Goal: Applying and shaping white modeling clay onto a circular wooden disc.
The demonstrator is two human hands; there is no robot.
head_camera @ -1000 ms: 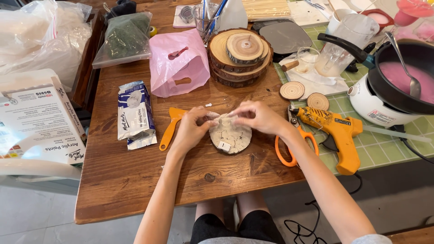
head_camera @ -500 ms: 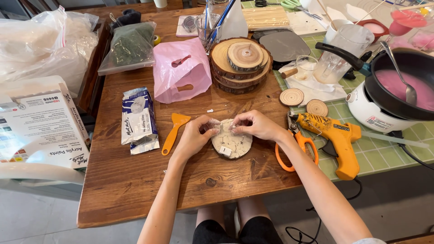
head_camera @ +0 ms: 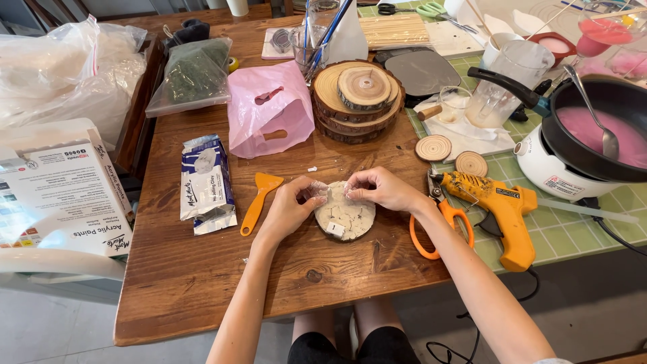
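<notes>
Far left of the grip, a white box of paints overhanging the wooden table, with clear plastic bags behind it. Nearer, a foil packet of modelling clay lying flat, well left of the hands, and behind it a bag of green moss. Just left of the grip, an orange plastic scraper, close to the left wrist but apart from it. Beyond that, up the table, a pink plastic bag. Left hand, fingers pinched together on a small pale lump of clay at the upper left rim of the round wood slice. Slice flat on the table directly under and between both hands, its top covered in cracked whitish clay pieces. Right hand, fingertips closed on another pale bit at the slice's upper edge, touching it; exact hold partly hidden by the fingers. Behind the grip, a stack of bark-edged wood rounds. Just right of the right wrist, orange-handled scissors, then an orange glue gun on the green checked mat. Behind these, two small wood discs. Far right, a white electric pot holding pink liquid and a spoon.
</notes>
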